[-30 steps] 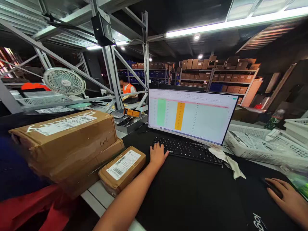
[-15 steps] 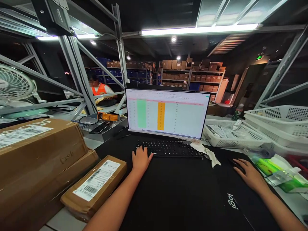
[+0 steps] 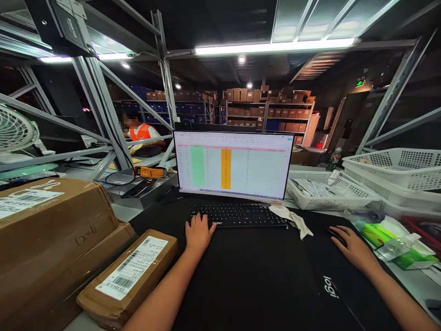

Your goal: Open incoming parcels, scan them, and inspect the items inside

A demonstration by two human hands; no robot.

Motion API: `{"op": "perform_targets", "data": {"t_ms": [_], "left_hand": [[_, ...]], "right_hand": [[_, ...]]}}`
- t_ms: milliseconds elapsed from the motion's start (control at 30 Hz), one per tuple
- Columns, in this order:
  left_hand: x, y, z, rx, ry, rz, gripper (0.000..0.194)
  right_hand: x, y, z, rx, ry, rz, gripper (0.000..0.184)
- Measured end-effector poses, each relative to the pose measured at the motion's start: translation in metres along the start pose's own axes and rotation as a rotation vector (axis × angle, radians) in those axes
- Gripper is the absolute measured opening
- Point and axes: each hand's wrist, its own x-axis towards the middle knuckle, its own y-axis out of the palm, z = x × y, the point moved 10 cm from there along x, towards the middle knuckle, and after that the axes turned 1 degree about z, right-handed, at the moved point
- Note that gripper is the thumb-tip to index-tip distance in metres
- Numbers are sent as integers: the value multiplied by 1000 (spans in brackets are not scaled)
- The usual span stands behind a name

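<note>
Black keyboard (image 3: 239,214) meets the left hand (image 3: 197,235), fingers apart, while the right hand (image 3: 354,247) clasps a mouse (image 3: 339,236), presumably for steady control.

Single head-worn camera, set above and behind the left fingers (image 3: 199,221) and right fingers (image 3: 339,245), facing forward and down. Both forearms (image 3: 163,292) enter at the lower edge. Left fingers near, slightly left of centre; right fingers near, toward the right edge. Monitor (image 3: 237,168) beyond the left fingers, seen almost square-on. Wide view: large carton (image 3: 51,230) left of the left fingers, cut by the frame edge; shelving (image 3: 265,115) well beyond both; ceiling light strip (image 3: 275,47) above.
</note>
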Motion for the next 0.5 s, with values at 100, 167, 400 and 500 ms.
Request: {"op": "perform_targets", "data": {"t_ms": [100,167,400,500], "left_hand": [[0,0,0,-7,2,-2,45],[0,0,0,-12,1,-2,44],[1,-1,0,-38,-6,7,46],[0,-1,1,-49,-10,12,46]], "right_hand": [[0,0,0,2,-3,-7,58],[0,1,-1,1,-1,-9,58],[-1,0,-2,0,-4,-14,57],[0,-4,0,9,-11,-21,57]]}}
